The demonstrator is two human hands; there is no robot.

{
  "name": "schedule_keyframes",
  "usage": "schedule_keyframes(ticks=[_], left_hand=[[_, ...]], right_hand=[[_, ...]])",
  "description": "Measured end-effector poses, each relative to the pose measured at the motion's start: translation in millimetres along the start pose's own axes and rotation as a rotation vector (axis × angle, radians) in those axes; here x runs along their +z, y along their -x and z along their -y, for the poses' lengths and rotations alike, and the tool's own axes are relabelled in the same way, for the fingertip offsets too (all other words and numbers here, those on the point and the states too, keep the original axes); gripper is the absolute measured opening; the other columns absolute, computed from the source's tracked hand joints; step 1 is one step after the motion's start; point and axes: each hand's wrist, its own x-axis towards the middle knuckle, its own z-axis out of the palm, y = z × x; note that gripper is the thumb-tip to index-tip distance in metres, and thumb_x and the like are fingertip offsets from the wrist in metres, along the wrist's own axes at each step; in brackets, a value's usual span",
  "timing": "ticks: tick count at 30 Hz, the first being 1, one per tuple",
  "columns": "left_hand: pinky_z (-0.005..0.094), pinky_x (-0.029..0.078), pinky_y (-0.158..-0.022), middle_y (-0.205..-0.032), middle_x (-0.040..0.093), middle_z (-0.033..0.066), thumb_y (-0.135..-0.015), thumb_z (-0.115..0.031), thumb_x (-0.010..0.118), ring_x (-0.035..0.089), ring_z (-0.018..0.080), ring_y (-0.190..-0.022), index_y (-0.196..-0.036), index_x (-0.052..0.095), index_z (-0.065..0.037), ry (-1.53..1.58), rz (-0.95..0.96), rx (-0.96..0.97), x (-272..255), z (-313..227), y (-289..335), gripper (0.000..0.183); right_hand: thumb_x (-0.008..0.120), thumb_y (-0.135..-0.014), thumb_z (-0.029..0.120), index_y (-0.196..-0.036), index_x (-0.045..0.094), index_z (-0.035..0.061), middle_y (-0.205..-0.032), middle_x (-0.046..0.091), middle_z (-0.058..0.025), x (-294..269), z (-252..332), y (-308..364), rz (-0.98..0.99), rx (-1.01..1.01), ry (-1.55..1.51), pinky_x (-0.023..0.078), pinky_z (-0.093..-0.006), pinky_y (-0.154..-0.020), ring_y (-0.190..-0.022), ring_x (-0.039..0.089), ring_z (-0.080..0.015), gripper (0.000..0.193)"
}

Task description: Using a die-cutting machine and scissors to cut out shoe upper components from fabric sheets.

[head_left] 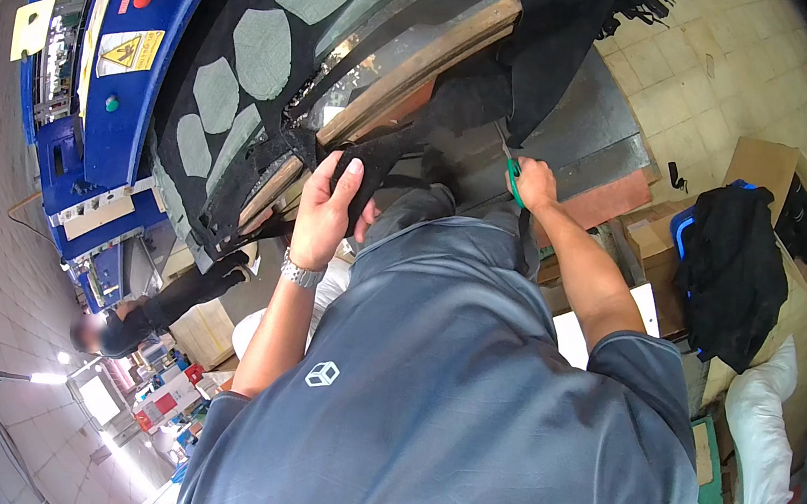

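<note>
My left hand [326, 207] is closed round a strip of black sheet material [375, 153], with the thumb pressed over its edge. The strip runs across in front of me toward my right. My right hand [536, 184] grips a pair of scissors with green handles [513, 173]. Its metal blades point away from me, close to the edge of a larger hanging black sheet [558, 59]. Whether the blades touch the sheet I cannot tell. Past my left hand lies a long wooden bar [426, 65], with scraps of black material around it.
Grey-green rounded patches [262, 53] show in the black sheet at far left, beside a blue machine [154, 30] with red and green buttons. To the right are a cardboard box [762, 165], a black garment [735, 273] and a white sack [762, 432]. Another person [159, 313] stands at left.
</note>
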Motion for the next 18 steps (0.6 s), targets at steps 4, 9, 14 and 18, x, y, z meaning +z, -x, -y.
schedule_keyframes(ticks=[4,9,14,18], left_hand=[[0.0244,0.043,-0.044,-0.069,0.066,0.0074,-0.115,-0.034,0.053,0.053,0.0115,-0.046,-0.118,0.060,-0.003,0.041,-0.038,0.033,-5.5,2.1,-3.4,0.032],[0.0227,0.042,-0.044,-0.067,0.064,0.0062,-0.115,-0.034,0.051,0.052,0.0101,-0.044,-0.113,0.060,-0.005,-0.010,-0.022,0.025,-4.1,0.2,-3.7,0.030],[0.0234,0.044,-0.046,-0.068,0.065,0.0063,-0.115,-0.033,0.052,0.053,0.0103,-0.046,-0.114,0.062,-0.003,-0.011,0.014,0.011,-7.6,6.2,-2.7,0.031],[0.0240,0.046,-0.045,-0.072,0.065,0.0028,-0.112,-0.030,0.060,0.060,0.0085,-0.054,-0.113,0.065,-0.003,-0.006,0.068,0.012,-10.3,17.0,1.7,0.027]], right_hand=[[0.080,-0.089,0.052,-0.091,0.069,-0.0014,-0.097,0.074,-0.0286,-36.0,9.1,12.4,0.141,-0.046,-0.004,0.056,-0.0547,-0.087,-0.099,0.071,-0.0495,0.054],[0.078,-0.085,0.068,-0.100,0.066,-0.0023,-0.110,0.069,-0.0277,-56.0,5.8,20.6,0.272,-0.130,-0.014,0.053,-0.0518,-0.095,-0.109,0.067,-0.0454,0.073],[0.065,-0.094,0.074,-0.137,0.059,-0.0020,-0.128,0.064,-0.0212,-88.1,-12.4,38.7,0.650,-0.323,0.028,0.050,-0.0443,-0.102,-0.120,0.063,-0.0348,0.087],[0.044,-0.096,0.086,-0.141,0.058,0.0046,-0.122,0.063,-0.0066,-107.8,4.3,55.8,1.137,-0.123,-0.616,0.049,-0.0355,-0.097,-0.110,0.061,-0.0187,0.094]])
